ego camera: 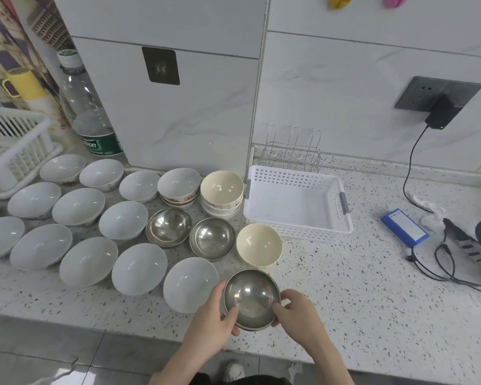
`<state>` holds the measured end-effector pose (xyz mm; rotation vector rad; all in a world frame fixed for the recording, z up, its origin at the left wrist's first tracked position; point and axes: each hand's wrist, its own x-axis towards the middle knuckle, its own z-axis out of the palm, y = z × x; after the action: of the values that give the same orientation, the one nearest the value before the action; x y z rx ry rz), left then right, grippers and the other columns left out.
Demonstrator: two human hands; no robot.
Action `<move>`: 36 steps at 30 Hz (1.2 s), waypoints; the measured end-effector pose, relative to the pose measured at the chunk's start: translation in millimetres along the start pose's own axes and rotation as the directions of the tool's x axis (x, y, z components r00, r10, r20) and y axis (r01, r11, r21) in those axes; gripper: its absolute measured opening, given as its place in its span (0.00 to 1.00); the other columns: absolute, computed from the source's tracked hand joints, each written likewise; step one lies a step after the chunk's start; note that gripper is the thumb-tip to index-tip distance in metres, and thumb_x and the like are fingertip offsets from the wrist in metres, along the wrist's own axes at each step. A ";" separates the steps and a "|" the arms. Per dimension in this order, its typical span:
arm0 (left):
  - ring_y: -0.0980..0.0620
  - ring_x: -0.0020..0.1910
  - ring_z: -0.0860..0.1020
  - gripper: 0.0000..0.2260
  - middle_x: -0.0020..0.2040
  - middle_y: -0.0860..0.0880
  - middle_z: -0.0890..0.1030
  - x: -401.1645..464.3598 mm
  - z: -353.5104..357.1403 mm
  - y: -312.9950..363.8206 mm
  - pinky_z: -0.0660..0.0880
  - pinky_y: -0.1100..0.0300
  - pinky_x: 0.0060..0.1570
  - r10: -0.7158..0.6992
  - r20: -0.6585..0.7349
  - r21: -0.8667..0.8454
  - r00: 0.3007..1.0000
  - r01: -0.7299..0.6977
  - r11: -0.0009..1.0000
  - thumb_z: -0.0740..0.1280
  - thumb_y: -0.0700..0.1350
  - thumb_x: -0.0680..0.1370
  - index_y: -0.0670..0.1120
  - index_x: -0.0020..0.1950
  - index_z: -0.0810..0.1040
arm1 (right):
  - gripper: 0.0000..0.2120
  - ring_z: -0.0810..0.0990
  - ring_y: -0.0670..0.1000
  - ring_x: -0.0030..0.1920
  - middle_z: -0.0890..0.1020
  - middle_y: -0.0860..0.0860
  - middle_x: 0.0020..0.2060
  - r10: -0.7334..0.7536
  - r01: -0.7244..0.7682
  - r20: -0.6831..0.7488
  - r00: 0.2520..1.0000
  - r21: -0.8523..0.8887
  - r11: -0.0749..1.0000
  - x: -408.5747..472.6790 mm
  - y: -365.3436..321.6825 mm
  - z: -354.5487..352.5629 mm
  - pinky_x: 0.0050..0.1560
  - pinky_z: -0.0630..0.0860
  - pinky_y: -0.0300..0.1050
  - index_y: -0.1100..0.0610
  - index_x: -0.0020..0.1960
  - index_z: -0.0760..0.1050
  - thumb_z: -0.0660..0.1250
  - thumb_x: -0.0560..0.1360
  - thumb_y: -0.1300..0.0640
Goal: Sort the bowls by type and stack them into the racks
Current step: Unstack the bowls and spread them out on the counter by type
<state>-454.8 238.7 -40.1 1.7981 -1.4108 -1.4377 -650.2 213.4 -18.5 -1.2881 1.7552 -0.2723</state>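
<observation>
Left hand (215, 315) and right hand (295, 309) pinching opposite rims of a steel bowl (252, 299), near counter (358, 287) edge, just near of cream bowl (258, 244), white basket (297, 201) farther back.

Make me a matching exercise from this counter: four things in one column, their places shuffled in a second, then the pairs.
1. shiny steel bowl
2. white perforated plastic basket
3. blue rectangular battery pack
4. clear plastic water bottle

A. far left, against the wall
B. held between left hand and right hand
C. right of the cream bowls
D. right side, by the black cable

Pairs: 1-B, 2-C, 3-D, 4-A
</observation>
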 end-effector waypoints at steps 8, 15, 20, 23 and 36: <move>0.67 0.34 0.78 0.45 0.38 0.59 0.79 1.7 -4.1 2.7 0.71 0.72 0.35 -0.012 0.067 0.158 0.998 0.001 0.987 0.72 0.60 0.68 0.61 0.78 0.50 | 0.09 0.84 0.52 0.39 0.85 0.48 0.34 -0.002 0.000 0.046 0.999 0.032 0.999 8.9 6.0 9.5 0.37 0.76 0.43 0.51 0.57 0.75 0.63 0.77 0.54; 0.60 0.22 0.75 0.47 0.35 0.51 0.78 5.6 0.7 0.9 0.73 0.67 0.25 -0.066 0.062 0.173 0.996 0.055 0.983 0.73 0.51 0.72 0.61 0.79 0.42 | 0.08 0.77 0.47 0.30 0.85 0.49 0.36 -0.009 0.005 0.073 0.997 0.051 0.999 14.9 5.7 11.1 0.30 0.71 0.39 0.51 0.56 0.74 0.63 0.78 0.51; 0.57 0.28 0.75 0.47 0.34 0.51 0.75 10.7 1.1 -2.7 0.75 0.66 0.29 -0.072 0.055 0.229 0.996 0.058 0.972 0.72 0.51 0.74 0.59 0.79 0.39 | 0.08 0.67 0.41 0.20 0.85 0.49 0.37 -0.014 0.007 0.094 0.995 0.079 0.997 19.2 5.0 12.2 0.25 0.67 0.36 0.50 0.57 0.74 0.62 0.79 0.51; 0.58 0.34 0.76 0.47 0.35 0.52 0.75 13.4 1.3 -4.5 0.76 0.65 0.38 -0.065 0.030 0.304 0.997 0.053 0.951 0.71 0.54 0.74 0.58 0.80 0.39 | 0.07 0.72 0.44 0.26 0.85 0.48 0.37 -0.017 0.010 0.104 0.994 0.063 0.998 18.5 3.4 13.2 0.28 0.69 0.36 0.48 0.57 0.73 0.62 0.80 0.51; 0.60 0.31 0.80 0.36 0.39 0.48 0.85 26.5 -35.3 4.3 0.72 0.70 0.31 -0.052 -0.021 0.049 0.998 0.053 0.997 0.70 0.56 0.74 0.59 0.78 0.55 | 0.12 0.82 0.51 0.38 0.84 0.49 0.36 0.092 -0.105 -0.211 0.973 -0.053 0.993 17.9 -24.3 -2.7 0.40 0.77 0.44 0.51 0.51 0.78 0.59 0.79 0.46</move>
<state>-426.5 204.8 -35.7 1.8876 -1.4105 -1.4183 -637.3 187.0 -11.1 -1.2494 2.0138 -0.3049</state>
